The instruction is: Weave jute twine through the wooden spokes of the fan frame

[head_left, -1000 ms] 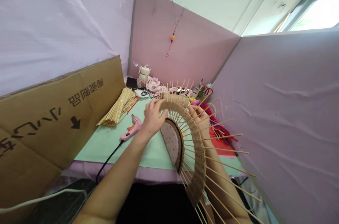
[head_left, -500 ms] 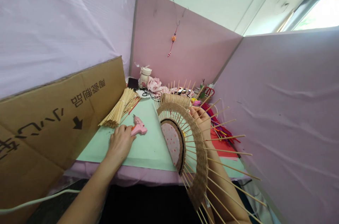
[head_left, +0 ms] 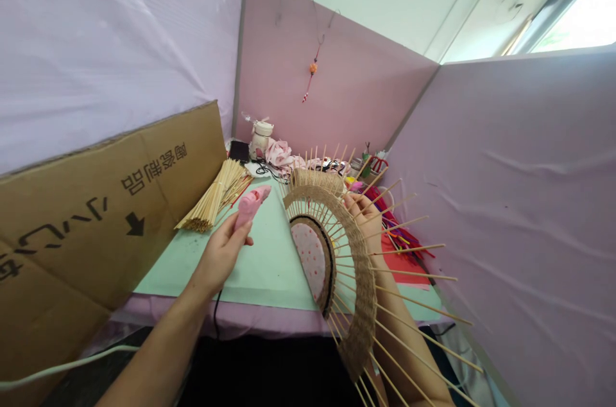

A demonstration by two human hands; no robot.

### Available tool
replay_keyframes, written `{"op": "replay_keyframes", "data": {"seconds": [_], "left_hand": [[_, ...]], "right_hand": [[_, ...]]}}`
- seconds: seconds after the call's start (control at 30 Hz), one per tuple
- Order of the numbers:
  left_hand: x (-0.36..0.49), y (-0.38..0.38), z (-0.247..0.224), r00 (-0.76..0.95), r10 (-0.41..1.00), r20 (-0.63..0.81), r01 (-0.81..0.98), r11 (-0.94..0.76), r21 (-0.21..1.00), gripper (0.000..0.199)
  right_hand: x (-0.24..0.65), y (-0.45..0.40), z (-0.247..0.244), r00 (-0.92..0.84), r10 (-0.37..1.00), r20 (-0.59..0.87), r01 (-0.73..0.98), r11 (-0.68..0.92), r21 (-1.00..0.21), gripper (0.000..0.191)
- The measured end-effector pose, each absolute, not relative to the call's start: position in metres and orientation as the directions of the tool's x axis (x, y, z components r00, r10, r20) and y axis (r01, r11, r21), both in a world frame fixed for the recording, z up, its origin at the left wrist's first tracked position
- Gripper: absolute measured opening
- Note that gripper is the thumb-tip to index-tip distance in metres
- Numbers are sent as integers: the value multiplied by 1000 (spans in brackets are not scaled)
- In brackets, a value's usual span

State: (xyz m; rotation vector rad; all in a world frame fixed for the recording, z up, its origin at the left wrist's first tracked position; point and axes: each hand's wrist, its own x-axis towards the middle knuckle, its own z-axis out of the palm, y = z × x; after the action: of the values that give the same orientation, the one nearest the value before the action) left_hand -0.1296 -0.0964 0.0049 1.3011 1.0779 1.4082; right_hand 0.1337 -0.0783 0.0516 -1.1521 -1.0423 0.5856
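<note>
My left hand (head_left: 225,253) is wrapped round the handle of a pink glue gun (head_left: 252,205), raised above the pale green table top, its nozzle pointing up and to the right. A dark cord hangs below that hand. On the right, my right hand (head_left: 364,214) grips the upper edge of a half-round woven piece (head_left: 364,278), its fingers partly hidden behind the sticks. The piece has a twine band, thin wooden sticks fanning outward and a dotted pink half-disc (head_left: 309,257) at its centre. Behind its top lies a roll of twine (head_left: 317,181).
A bundle of wooden sticks (head_left: 212,201) lies beside a cardboard sheet (head_left: 110,214) at left. Behind stand a white bottle (head_left: 261,137) and pink cloth (head_left: 279,153). Red paper (head_left: 404,266) and coloured pipe cleaners (head_left: 404,233) lie at right.
My left hand has picked up the glue gun from the table, lifting and turning it. My right hand and the woven piece have hardly moved.
</note>
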Motion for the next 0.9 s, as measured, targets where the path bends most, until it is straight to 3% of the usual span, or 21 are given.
{"op": "replay_keyframes", "data": {"seconds": [0.1,0.2,0.9], "left_hand": [[-111,-94,19,56,994,96,-414,-64,908,36],[-92,-89,25,171,981,88,-562,24,827,44],[-44,-70,11,213,971,107,-556,30,830,55]], "right_hand": [[136,-77,50,435,820,373,155,340,-928,42],[139,-75,47,422,822,384,178,340,-923,41],[126,-83,51,451,831,326,60,336,-940,38]]}}
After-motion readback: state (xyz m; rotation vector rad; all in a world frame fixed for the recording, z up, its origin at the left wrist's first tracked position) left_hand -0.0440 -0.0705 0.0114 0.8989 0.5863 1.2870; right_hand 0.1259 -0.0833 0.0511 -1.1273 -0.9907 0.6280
